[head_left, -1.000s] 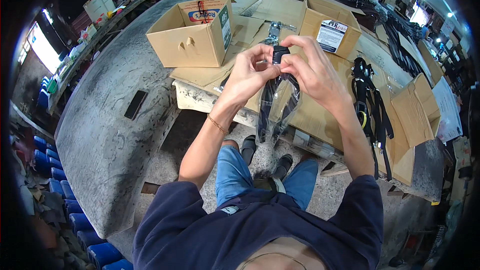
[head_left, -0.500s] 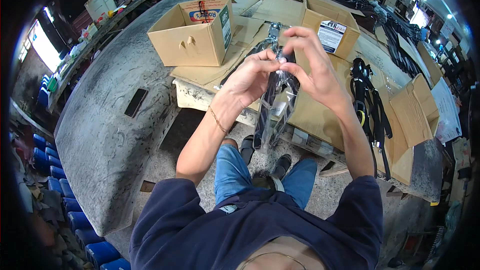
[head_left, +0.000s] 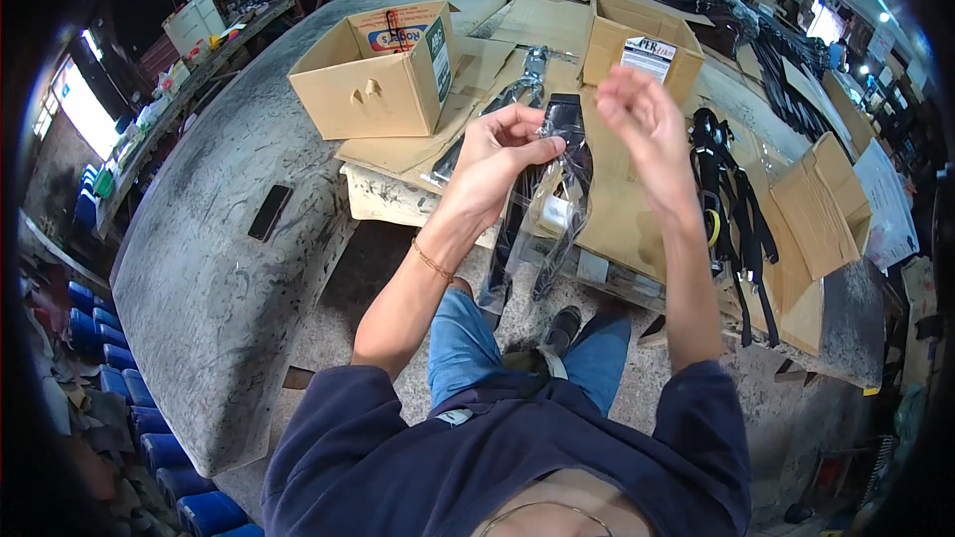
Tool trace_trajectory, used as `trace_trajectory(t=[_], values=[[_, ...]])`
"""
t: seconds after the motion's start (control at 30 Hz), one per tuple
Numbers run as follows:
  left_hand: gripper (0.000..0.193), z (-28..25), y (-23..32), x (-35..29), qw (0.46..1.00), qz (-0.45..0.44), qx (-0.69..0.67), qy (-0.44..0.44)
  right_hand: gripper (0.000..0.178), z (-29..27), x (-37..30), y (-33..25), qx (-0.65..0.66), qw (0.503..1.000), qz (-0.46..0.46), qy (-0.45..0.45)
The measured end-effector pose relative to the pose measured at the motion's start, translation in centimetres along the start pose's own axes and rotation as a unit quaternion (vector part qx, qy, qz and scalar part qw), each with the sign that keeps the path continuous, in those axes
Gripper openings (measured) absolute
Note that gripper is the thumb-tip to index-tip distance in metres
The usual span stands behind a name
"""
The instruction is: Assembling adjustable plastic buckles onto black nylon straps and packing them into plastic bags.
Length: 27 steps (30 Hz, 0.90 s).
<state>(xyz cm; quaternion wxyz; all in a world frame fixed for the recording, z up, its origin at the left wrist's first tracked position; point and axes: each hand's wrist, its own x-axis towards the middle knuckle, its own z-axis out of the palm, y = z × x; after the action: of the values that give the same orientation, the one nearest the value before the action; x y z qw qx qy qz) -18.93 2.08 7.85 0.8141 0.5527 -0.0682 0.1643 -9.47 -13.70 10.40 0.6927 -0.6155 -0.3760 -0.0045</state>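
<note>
My left hand (head_left: 502,154) pinches a clear plastic bag with black straps (head_left: 565,117) inside, near its upper end. The bag hangs down past the table's front edge, and a small white label (head_left: 555,211) shows through it. My right hand (head_left: 645,124) is raised to the right of the bag, apart from it. Its fingers are loosely curled, slightly blurred, with nothing visible in them. Another bagged black strap (head_left: 527,78) lies on the cardboard just beyond my left hand. Loose black straps (head_left: 734,201) are piled to the right of my right forearm.
An open cardboard box (head_left: 366,99) stands at the back left, another (head_left: 622,32) at the back centre. A third box with raised flaps (head_left: 821,201) is at the right. A black phone (head_left: 270,213) lies on the grey table (head_left: 199,318). Cardboard sheets (head_left: 627,229) cover the worktable.
My right hand has let go of the bag's top and moved away to the right. My left hand keeps its hold, and the bagged straps' black upper end now shows.
</note>
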Motion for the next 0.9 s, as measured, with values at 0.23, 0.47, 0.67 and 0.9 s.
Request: trace_trajectory(t=[0.23,0.47,0.67,0.9], values=[[0.018,0.6,0.1,-0.5,0.994,0.031,0.100,0.029,0.019,1.3,-2.4,0.9,-0.018,0.999,-0.044,0.016],[0.022,0.4,0.1,-0.9,0.988,0.033,0.147,0.027,0.016,1.1,-2.0,-0.4,-0.119,0.987,-0.094,-0.049],[0.022,-0.8,0.1,-0.6,0.990,0.020,0.130,0.047,0.015,1.6,-2.0,-1.4,-0.265,0.939,-0.199,-0.098],[0.016,-0.6,0.3,-0.7,0.987,0.028,0.156,0.032,0.010,2.2,-2.0,-1.3,-0.272,0.933,-0.214,-0.104]])
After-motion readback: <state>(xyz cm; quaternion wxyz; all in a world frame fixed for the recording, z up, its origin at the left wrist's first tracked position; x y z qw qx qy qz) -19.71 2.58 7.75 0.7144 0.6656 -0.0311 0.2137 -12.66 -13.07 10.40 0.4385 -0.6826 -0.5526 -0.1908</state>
